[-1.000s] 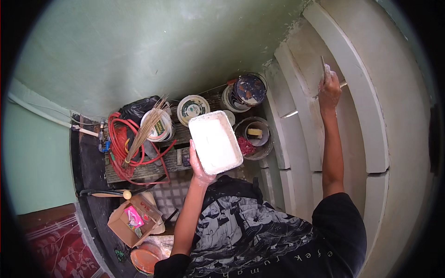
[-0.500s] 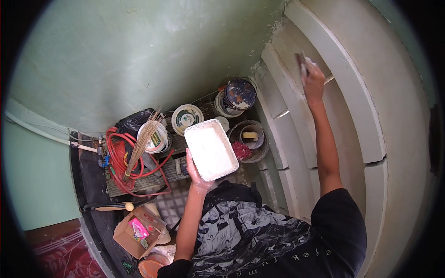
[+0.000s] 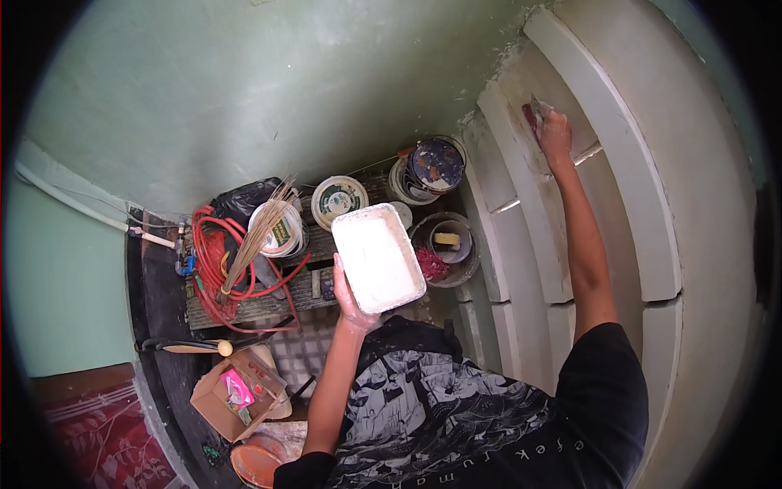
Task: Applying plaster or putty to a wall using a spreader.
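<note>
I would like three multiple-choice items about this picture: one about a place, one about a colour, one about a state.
1. Where is the right hand?
A. raised against the pale moulded wall panel
B. inside the cardboard box
C. on the red hose

2. What colour is the coiled hose?
A. blue
B. red
C. yellow

3. How is the white tray carried?
A. lying on the floor
B. hanging from a hook
C. held up by the left hand

Answers:
1. A, the arm stretches up and the hand presses a small tool against the panel.
2. B, the loops beside the buckets are red.
3. C, the left hand grips its near edge.
</note>
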Tool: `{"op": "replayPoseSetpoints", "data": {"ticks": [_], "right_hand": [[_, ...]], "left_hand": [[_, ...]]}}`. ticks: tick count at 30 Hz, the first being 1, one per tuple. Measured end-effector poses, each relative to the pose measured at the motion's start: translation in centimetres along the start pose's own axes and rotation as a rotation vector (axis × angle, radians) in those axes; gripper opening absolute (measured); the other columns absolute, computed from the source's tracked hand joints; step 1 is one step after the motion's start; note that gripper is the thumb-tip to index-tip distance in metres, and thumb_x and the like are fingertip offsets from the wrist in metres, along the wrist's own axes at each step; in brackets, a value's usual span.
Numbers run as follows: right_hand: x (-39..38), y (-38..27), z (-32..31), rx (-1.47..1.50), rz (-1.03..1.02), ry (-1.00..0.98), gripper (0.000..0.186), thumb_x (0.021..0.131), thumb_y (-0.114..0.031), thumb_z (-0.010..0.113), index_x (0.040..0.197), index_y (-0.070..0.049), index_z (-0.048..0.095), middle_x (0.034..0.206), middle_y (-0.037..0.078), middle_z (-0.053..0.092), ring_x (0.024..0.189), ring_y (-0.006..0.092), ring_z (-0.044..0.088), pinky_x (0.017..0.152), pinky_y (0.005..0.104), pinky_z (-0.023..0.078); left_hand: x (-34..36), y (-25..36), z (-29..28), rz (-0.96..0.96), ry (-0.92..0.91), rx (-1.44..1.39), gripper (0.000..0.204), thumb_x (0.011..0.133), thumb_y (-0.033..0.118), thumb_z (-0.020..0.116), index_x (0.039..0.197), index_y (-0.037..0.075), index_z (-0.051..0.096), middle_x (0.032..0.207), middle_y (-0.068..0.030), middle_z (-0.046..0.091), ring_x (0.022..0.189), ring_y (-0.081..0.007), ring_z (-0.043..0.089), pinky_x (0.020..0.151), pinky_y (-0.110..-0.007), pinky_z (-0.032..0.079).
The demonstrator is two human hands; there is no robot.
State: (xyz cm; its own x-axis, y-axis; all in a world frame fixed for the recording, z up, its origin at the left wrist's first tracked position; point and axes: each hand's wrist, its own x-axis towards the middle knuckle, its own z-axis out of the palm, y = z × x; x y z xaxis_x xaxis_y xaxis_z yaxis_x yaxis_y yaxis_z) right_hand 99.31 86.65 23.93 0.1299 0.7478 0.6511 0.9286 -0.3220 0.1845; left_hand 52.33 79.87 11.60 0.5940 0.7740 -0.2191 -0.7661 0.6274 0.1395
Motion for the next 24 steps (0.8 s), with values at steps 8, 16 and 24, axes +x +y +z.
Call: {"op": "replayPoseSetpoints", "data": {"ticks": [8,16,24], "right_hand": [[2.3,-3.7,-3.1,0.147,-0.135,0.322,0.019,0.092,-0.021,0.052,0.094,-0.005,0.062,0.084,0.014,0.062,0.070,0.0336,0.063,0.062,0.0457,0.051],[3.1,-1.4,1.4,-0.039,-0.045,0.116,0.018,0.088,-0.017,0.054,0.099,-0.004,0.062,0.090,0.015,0.062,0.074,0.0351,0.062,0.065,0.0464,0.051],[5.4,2.7,9.3,-0.043,-0.018,-0.088,0.022,0.088,-0.016,0.053,0.106,-0.008,0.063,0.088,0.019,0.063,0.076,0.0357,0.063,0.066,0.0444,0.052]], "left_hand": [[-0.3,0.6,-0.2,0.045,-0.001,0.061,0.065,0.094,0.056,0.033,0.140,0.010,0.036,0.136,-0.0094,0.047,0.119,-0.0278,0.051,0.100,-0.044,0.042],[-0.2,0.5,-0.2,0.037,0.025,0.067,0.066,0.094,0.057,0.033,0.140,0.010,0.036,0.135,-0.0098,0.048,0.119,-0.0279,0.052,0.100,-0.044,0.042],[0.3,-0.6,0.2,-0.028,0.027,0.042,0.067,0.093,0.057,0.034,0.140,0.009,0.036,0.135,-0.0102,0.049,0.117,-0.0282,0.053,0.099,-0.044,0.043]]}}
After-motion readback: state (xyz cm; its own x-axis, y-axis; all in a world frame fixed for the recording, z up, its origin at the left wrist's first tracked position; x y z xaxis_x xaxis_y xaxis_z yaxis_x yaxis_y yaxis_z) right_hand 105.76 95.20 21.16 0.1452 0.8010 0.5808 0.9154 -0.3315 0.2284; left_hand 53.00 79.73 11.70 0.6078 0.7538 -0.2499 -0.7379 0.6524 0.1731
